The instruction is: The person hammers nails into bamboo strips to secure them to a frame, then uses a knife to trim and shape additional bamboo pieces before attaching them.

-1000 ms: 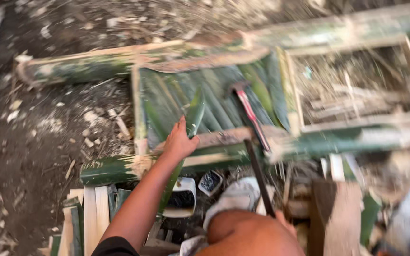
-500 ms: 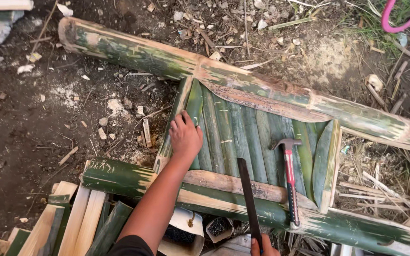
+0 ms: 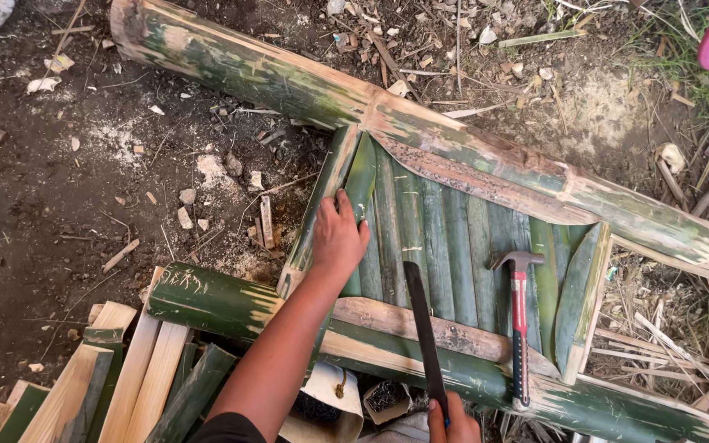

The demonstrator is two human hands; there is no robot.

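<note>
At the panel's left edge my left hand (image 3: 338, 238) presses open on the bamboo slats (image 3: 445, 238). To do this well I hold them flat, my right hand (image 3: 451, 420) gripping the blade (image 3: 424, 328) clear of my fingers.

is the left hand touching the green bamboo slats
Touching: the head view shows the left hand pressed flat on the green split-bamboo slats, fingers spread across them.

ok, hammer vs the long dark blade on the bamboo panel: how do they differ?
The hammer lies loose on the green slats, no hand on it; the blade is gripped at its lower end by the right hand. The hammer has a red handle and metal claw head; the blade is a plain dark flat strip. The blade leans slightly left; the hammer lies near straight. Both run across the lower bamboo pole.
</note>
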